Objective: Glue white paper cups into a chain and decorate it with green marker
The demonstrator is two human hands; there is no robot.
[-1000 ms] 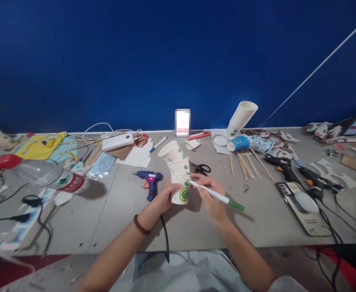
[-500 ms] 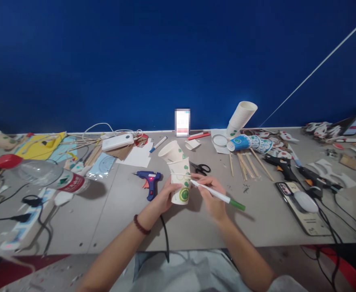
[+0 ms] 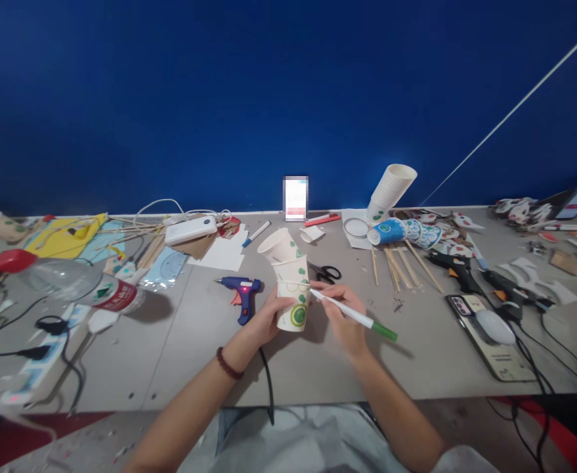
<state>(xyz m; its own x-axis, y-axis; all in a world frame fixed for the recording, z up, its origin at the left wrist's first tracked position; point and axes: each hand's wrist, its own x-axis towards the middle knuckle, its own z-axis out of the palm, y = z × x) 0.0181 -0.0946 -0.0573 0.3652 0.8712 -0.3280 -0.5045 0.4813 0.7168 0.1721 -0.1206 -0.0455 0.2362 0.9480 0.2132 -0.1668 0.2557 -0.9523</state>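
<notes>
My left hand [image 3: 267,318] is closed round the lower left side of a white paper cup [image 3: 293,299] with green prints, tilted over the table. Just behind its top, another paper cup [image 3: 281,246] leans with its mouth to the upper left; whether the two are joined I cannot tell. A white marker [image 3: 350,314] with a green end is pinched in my right hand [image 3: 344,318], its tip at the cup's right side. Left of the cups lies a blue glue gun [image 3: 241,293], and black scissors [image 3: 327,273] lie partly hidden behind them.
On the left stand a red-capped bottle [image 3: 71,282] and a power strip [image 3: 46,368]. At the back right, a stack of cups [image 3: 391,190] rises behind blue cups [image 3: 391,231] and wooden sticks [image 3: 399,268]. A phone [image 3: 490,341] and black glue guns [image 3: 455,268] lie right.
Almost nothing differs. The cup and the marker tip have shifted very slightly; both hands keep their hold.
</notes>
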